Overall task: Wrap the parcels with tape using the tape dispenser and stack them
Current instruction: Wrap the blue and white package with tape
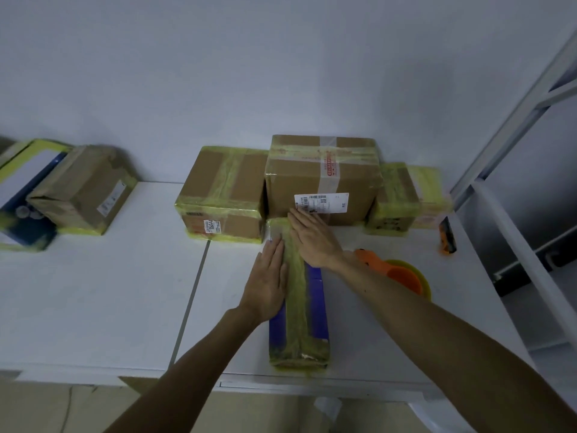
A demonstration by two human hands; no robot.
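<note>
Parcel: purple box [315, 295], yellow-taped, under your palms
Left hand [268, 276]: fingers straight, together, flat on tape
Right hand [313, 237]: fingers straight, slightly spread, pressing far end

Parcels, taped: six counted. One labelled box [321, 182]. One brown box [221, 195] just left of it. One yellow-taped box [392, 198] just right of it; a pale shape beside that is too blurred to count. One blue box [316, 301] in front of the labelled box. Two far left of it: brown parcel [84, 189], white-blue parcel [25, 195]. Hands: two, left hand [268, 276], right hand [312, 242]. One dispenser [402, 278]. One orange-black tool [448, 235].
</note>
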